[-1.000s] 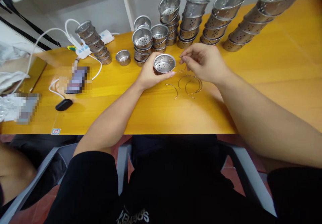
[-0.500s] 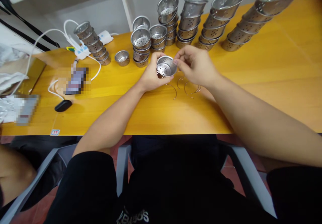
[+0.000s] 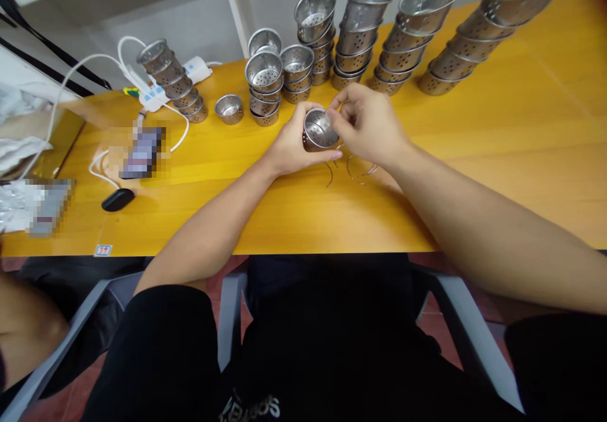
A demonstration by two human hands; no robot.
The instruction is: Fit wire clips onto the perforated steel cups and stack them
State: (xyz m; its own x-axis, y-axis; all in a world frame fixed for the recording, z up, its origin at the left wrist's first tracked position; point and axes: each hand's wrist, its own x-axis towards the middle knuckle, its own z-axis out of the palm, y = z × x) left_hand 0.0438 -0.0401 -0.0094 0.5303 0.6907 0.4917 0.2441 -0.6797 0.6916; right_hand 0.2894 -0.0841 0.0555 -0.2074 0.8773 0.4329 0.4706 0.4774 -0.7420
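My left hand (image 3: 294,140) is wrapped round a perforated metal cup (image 3: 321,131), its open top tilted up and its thumb along the near side. My right hand (image 3: 365,121) is at the cup's right rim, thumb and forefinger pinched together; what they hold, if anything, is too small to make out. Below the hands, several thin curved wires (image 3: 351,167) lie on the yellow table (image 3: 303,219). A single metal cup (image 3: 229,109) stands upright to the left of my left hand.
Stacks of perforated cups (image 3: 353,42) line the back, some leaning right. Another leaning stack (image 3: 175,83) stands left by a white power strip (image 3: 154,98) and cables. A blurred phone (image 3: 143,152) and black oval object (image 3: 118,200) lie left. Someone's bare limb (image 3: 28,327) shows lower left.
The cup in my left hand has shifted slightly right and is turned a little. My left thumb now reaches further right beneath it. My right hand has stayed nearly in place at the rim.
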